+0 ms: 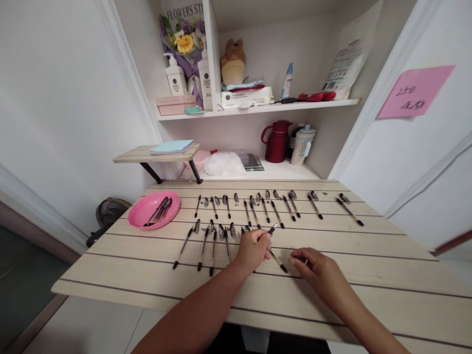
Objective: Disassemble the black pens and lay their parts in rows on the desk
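Observation:
My left hand (252, 250) is closed round a pen (273, 229), whose pointed metal tip and black grip stick out above the fingers. Just below that hand, another pen (279, 261) shows its clear barrel and black end against the table; the hand hides its other end. To the right, my right hand (317, 269) hovers low over the table with thumb and fingers pinched together. What they hold, if anything, is hidden. Several uncapped pens (202, 250) lie in a near row beside my left hand, with black caps (232, 229) by their upper ends.
More pens (277, 214) and caps form a farther row on the striped wooden table (368, 265). A pink bowl (176, 205) holding several pens stands at the left. Behind are a small raised stand (125, 156), a red jug (277, 141) and a shelf (313, 104).

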Motion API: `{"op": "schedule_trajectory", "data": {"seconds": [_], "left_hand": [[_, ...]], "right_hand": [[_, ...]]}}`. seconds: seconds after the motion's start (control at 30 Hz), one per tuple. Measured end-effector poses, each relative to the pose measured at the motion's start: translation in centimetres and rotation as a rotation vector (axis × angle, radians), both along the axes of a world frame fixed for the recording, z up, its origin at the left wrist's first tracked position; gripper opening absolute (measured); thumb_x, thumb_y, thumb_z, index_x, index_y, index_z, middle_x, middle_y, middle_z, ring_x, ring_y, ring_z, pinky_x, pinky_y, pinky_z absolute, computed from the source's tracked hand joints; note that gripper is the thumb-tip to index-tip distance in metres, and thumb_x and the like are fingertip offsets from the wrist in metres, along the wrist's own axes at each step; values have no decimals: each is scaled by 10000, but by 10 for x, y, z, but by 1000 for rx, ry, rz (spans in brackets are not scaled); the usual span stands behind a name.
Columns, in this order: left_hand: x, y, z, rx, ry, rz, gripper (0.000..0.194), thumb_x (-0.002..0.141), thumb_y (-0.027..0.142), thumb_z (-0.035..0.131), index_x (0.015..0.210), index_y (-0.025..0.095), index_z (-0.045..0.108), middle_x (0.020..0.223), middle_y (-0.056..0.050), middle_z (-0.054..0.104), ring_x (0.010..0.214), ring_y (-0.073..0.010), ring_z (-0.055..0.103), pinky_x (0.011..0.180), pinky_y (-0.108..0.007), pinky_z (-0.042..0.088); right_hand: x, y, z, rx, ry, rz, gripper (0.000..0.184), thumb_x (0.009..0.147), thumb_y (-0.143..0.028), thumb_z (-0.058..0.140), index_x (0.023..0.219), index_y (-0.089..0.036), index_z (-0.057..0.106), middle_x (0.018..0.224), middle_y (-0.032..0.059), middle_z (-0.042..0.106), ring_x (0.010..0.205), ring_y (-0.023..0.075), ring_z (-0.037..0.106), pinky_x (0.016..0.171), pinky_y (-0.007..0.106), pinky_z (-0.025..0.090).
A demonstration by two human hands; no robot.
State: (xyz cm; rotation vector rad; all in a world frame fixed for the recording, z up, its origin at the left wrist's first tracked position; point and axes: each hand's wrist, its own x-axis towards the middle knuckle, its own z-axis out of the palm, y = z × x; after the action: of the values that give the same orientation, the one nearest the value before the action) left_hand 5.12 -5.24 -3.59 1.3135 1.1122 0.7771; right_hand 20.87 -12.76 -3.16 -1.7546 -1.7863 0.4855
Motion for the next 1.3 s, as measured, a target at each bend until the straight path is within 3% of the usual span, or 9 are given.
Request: {"op": "schedule_trajectory", "data": {"seconds": [0.17,0.33,0.43,0.57,0.67,0.8,1.1,1.3], "left_hand": [[-1,0,3,4,-6,-11,329,747,370,461,920,133,612,614,5,554,420,-47,498,384,-141,299],[-3,-1,4,35,-14,-45,351,746,385,455,932,131,609,618,0,561,416,-52,500,376,-146,296],[-3,-3,4,99,-9,-130,349,756,388,443,916,134,621,612,-2,569,396,-50,483,382,-155,309],[-2,-6,4,166,-1,-184,342,762,386,440,890,133,631,611,-4,571,372,-44,450,380,-165,309],[-2,-7,6,168,8,-187,326,762,361,438,874,124,631,600,-8,564,364,-46,437,371,-166,311],[-2,-7,8,172,8,-183,310,761,343,437,857,121,631,596,-8,557,358,-45,429,364,-165,314],[0,-7,4,169,-30,-193,288,737,279,444,890,124,632,626,-2,559,397,-40,438,412,-164,371],[0,-7,5,165,-90,-207,257,713,276,475,817,118,649,629,-1,551,431,-51,463,460,-179,387]], "right_hand": [[11,8,-7,136,34,-130,225,764,-390,431,797,-214,567,740,43,607,638,175,538,600,282,388],[14,8,-20,124,157,-164,238,711,-410,507,833,-213,564,726,38,605,611,174,529,590,294,401],[17,16,-11,107,440,-243,309,698,-436,542,890,-195,568,643,15,578,566,158,519,560,286,416],[16,33,16,179,821,-346,384,678,-430,597,966,-176,580,659,15,575,558,131,519,568,280,440],[11,42,32,216,884,-297,370,663,-404,628,954,-178,597,675,13,579,557,113,508,555,260,437],[5,46,39,203,859,-222,351,662,-382,637,936,-164,603,660,10,575,552,103,495,540,248,427],[-1,47,27,92,896,-146,461,621,-398,672,993,-148,563,619,-15,530,509,91,479,460,224,397],[-8,44,19,-7,1012,-128,373,617,-387,682,898,-155,599,605,-22,539,515,80,477,492,215,403]]}}
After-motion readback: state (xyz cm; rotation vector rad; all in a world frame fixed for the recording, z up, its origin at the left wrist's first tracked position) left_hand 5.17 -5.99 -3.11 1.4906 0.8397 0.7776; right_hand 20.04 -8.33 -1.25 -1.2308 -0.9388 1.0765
